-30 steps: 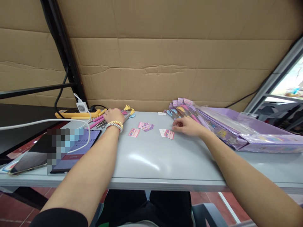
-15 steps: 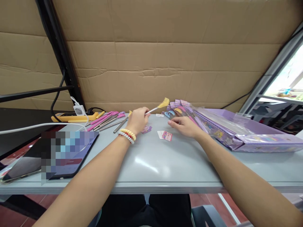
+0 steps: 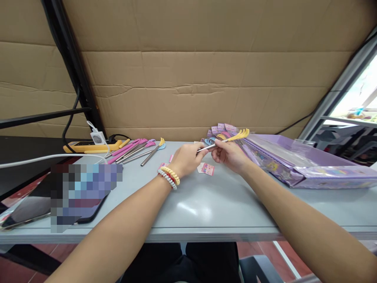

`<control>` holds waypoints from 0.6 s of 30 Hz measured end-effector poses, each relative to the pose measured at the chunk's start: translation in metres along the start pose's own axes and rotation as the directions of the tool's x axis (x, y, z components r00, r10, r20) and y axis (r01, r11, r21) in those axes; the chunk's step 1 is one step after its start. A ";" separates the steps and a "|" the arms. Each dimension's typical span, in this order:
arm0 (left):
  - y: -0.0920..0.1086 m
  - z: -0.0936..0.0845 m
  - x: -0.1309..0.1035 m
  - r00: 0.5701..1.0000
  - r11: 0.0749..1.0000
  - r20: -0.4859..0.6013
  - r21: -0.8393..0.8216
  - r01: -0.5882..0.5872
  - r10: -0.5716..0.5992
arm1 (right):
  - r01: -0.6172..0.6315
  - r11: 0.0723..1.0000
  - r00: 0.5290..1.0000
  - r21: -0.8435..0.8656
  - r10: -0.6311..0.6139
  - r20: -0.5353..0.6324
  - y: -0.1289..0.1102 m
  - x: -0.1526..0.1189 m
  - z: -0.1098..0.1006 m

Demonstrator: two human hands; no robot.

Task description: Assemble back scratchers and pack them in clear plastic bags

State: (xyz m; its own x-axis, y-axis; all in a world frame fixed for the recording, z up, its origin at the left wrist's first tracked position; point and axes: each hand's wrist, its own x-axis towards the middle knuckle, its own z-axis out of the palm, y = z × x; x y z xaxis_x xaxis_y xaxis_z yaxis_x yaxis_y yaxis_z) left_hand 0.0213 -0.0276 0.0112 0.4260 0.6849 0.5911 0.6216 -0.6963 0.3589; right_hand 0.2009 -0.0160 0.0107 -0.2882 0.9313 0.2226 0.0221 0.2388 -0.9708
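Note:
A back scratcher (image 3: 239, 135) with a metal shaft and a yellow claw-shaped head is held level in front of me, its head pointing right. My left hand (image 3: 187, 159) is closed around the left end of the shaft. The fingers of my right hand (image 3: 230, 156) pinch the shaft nearer the yellow head. Below and between the hands lies a small pink-and-white label card (image 3: 207, 169) on the table. More small purple cards (image 3: 163, 166) are partly hidden by my left hand and wrist.
Loose back scratchers (image 3: 134, 150) with pink, yellow and blue heads lie at left. Bagged ones with purple cards (image 3: 225, 127) lean by a purple display box (image 3: 330, 179) at right. A phone (image 3: 94, 212), power strip (image 3: 88, 146) and white cable (image 3: 44, 158) occupy the left side of the table (image 3: 224, 212).
My left hand has moved right, bringing the back scratcher to my right hand, which has taken hold of its shaft. The yellow head now points further right.

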 end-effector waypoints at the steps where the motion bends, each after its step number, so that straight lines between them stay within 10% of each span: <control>1: 0.000 -0.001 0.000 0.999 1.000 0.025 0.020 0.023 -0.023 | -0.002 1.000 1.000 0.021 0.002 -0.012 -0.001 0.000 -0.001; 11: -0.004 -0.001 -0.004 0.997 0.997 0.079 0.076 -0.014 0.008 | -0.061 0.997 0.998 0.041 0.060 0.018 0.005 -0.001 -0.001; 18: -0.003 -0.003 -0.003 0.994 0.994 0.106 0.105 0.006 -0.017 | 0.045 0.994 0.983 0.096 -0.027 -0.181 -0.005 -0.001 -0.010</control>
State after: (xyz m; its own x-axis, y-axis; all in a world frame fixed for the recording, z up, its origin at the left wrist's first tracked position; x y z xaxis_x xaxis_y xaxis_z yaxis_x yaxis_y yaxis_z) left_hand 0.0163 -0.0285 0.0103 0.4826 0.7159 0.5046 0.6900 -0.6656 0.2844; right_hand 0.2105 -0.0151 0.0166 -0.1111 0.9588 0.2614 -0.0827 0.2532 -0.9639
